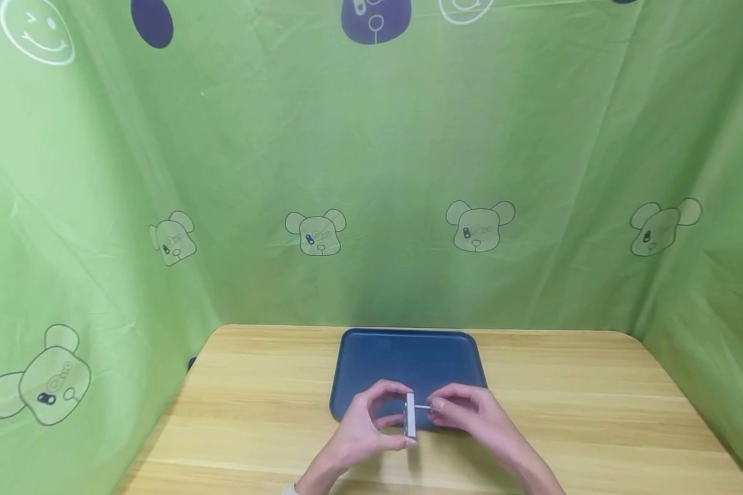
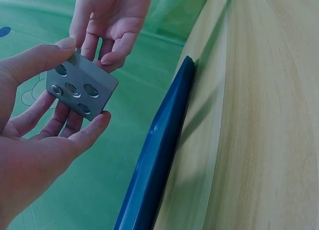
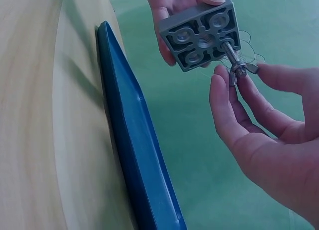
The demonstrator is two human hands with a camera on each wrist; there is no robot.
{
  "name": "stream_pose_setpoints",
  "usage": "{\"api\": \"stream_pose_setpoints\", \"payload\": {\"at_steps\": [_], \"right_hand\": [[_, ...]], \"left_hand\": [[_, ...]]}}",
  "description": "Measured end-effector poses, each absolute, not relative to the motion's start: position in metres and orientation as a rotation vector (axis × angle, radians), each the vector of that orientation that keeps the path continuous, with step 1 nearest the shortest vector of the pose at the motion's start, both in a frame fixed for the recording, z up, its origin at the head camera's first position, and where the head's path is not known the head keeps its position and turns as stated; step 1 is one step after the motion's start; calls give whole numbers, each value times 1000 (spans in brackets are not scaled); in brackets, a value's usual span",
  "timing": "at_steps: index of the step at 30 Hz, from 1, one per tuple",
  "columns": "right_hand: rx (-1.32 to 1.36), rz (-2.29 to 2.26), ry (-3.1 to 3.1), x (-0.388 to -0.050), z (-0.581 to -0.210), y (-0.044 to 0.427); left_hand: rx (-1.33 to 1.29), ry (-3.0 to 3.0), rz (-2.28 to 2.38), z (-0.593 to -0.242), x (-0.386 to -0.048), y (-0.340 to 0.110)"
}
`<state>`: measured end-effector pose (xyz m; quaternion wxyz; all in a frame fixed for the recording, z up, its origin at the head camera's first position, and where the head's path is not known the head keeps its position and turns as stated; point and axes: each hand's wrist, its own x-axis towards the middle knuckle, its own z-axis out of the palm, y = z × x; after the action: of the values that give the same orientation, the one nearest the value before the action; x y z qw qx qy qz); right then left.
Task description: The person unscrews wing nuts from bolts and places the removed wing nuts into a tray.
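My left hand grips a square grey metal block by its edges, holding it upright over the front of the blue tray. In the left wrist view the smooth face of the block shows several round holes, and a bolt head sits in one of them. From the block's ribbed face a threaded bolt sticks out near one corner. A wing nut sits near the bolt's free end. My right hand pinches the wing nut by its wings.
The blue tray lies on the wood-grain table, behind and below my hands. Green printed sheeting stands around the table's back and sides.
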<state>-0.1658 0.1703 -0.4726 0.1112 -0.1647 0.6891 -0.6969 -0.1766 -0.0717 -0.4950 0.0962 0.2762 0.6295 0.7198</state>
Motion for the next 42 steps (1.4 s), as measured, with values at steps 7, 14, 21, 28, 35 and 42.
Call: {"api": "stream_pose_setpoints", "payload": {"at_steps": [7, 14, 21, 28, 35, 42], "right_hand": [[-549, -2008, 2057, -166, -472, 171], [-543, -1974, 2104, -165, -471, 169], [-534, -1982, 2115, -164, -472, 168], [-555, -2031, 2079, -165, -474, 169], [-386, -2095, 2046, -166, -472, 169], [-284, -2063, 2022, -166, -470, 169]], "left_hand": [[819, 1864, 2128, -495, -177, -72], [814, 1859, 2130, -494, -177, -72], [816, 1843, 2134, -494, -177, -71], [813, 1862, 2131, -494, -177, -72], [813, 1884, 2124, -493, -177, -72], [821, 1890, 2116, -493, -177, -72]]}}
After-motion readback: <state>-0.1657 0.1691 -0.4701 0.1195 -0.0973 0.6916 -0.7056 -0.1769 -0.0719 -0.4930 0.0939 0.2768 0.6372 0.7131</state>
